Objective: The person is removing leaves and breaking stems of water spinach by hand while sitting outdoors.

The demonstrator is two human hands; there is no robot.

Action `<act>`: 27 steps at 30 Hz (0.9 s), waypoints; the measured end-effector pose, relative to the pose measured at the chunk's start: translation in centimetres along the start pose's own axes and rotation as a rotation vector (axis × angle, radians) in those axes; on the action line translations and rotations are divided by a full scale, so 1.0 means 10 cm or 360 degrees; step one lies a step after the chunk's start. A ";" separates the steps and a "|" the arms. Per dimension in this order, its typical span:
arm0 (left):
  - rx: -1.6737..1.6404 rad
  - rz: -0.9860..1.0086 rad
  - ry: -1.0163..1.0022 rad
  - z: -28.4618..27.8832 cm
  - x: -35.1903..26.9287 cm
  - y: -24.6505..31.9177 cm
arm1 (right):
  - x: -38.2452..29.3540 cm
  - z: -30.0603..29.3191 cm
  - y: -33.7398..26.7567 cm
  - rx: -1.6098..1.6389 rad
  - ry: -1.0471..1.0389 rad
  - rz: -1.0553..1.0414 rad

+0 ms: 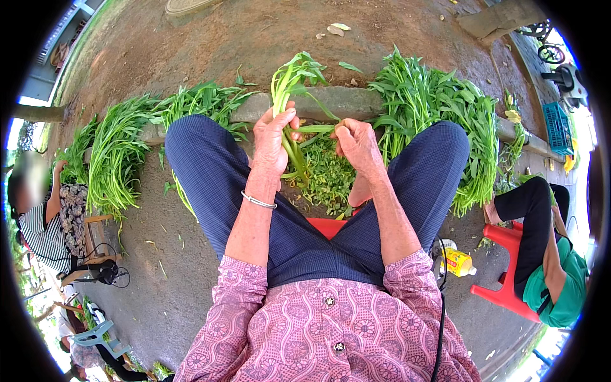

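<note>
My left hand is closed around a bunch of long-stemmed leafy greens, its leaves pointing away from me and its stem ends hanging down between my knees. To the right, my right hand pinches a green stem or leaf that stretches across from the bunch. Below both hands, a heap of loose leaves and stem bits lies on the ground between my feet. Larger piles of the greens lie beyond my knees, one on the right and one on the left.
A stone kerb runs across in front of me. A yellow-labelled bottle stands or lies by my right hip. One person sits at the left on a wooden chair, another at the right on a red plastic stool. A teal crate is farther right.
</note>
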State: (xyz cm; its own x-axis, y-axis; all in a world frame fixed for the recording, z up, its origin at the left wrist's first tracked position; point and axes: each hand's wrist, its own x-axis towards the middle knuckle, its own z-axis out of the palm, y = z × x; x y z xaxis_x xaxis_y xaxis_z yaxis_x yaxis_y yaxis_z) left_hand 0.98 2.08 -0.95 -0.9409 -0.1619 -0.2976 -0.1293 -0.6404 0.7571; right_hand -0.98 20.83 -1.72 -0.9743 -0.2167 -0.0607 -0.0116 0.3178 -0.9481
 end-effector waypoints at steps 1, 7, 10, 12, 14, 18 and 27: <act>-0.0012 0.0003 -0.0015 0.00 0.00 0.00 | 0.02 0.01 0.05 -0.0119 0.0116 -0.0112; -0.0060 0.0031 -0.0077 -0.03 0.00 0.05 | 0.03 -0.04 0.01 0.0373 0.0205 0.0134; -0.0097 0.0001 -0.0084 -0.01 0.00 0.07 | 0.04 -0.02 0.03 0.0347 0.0151 0.0181; -0.0119 -0.0007 -0.0097 0.00 -0.01 0.08 | 0.05 -0.06 0.06 0.0032 0.0025 0.0108; -0.0120 -0.0012 -0.0095 0.01 -0.03 0.09 | 0.04 -0.07 0.04 0.0039 -0.0038 0.0126; -0.0110 -0.0027 -0.0108 0.03 -0.05 0.10 | 0.01 -0.06 -0.07 0.0152 -0.0150 0.0147; -0.0048 -0.0017 -0.0127 0.03 -0.04 0.11 | -0.01 -0.04 -0.11 0.0566 -0.0333 0.0128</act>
State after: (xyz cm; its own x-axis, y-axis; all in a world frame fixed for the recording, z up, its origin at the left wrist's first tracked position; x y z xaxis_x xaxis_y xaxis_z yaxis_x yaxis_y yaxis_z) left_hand 1.16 1.71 0.20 -0.9617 -0.0952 -0.2572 -0.1310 -0.6643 0.7359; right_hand -0.98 20.85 -0.53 -0.9019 -0.3988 -0.1663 0.1766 0.0109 -0.9842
